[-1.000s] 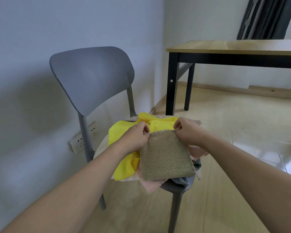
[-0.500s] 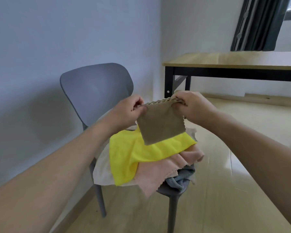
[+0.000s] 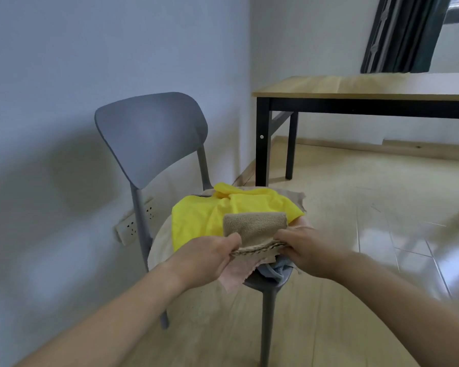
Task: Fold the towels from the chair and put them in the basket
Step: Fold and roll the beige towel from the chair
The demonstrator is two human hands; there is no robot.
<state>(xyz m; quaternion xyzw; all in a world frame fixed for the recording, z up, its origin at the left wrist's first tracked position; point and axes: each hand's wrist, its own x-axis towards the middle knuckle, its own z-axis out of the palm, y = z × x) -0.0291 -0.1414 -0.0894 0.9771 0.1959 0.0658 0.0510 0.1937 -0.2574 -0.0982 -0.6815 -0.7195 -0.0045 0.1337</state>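
A small tan towel (image 3: 255, 227) lies folded over on the pile, its fold at the far side and its stitched edges toward me. My left hand (image 3: 210, 256) pinches the near left corner and my right hand (image 3: 306, 249) pinches the near right corner. Under it on the grey chair (image 3: 149, 133) lie a yellow towel (image 3: 202, 215), a pink towel (image 3: 235, 276), a cream towel (image 3: 161, 239) and a grey-blue towel (image 3: 274, 270). No basket is in view.
A wooden table with black legs (image 3: 263, 144) stands at the right behind the chair. A power strip (image 3: 133, 229) hangs on the wall at the left of the chair. A dark curtain (image 3: 403, 33) hangs at the top right. Tiled floor spreads to the right.
The tan towel hung lifted from both hands half a second ago. Now its held edges are brought down toward me and it lies doubled on the pile.
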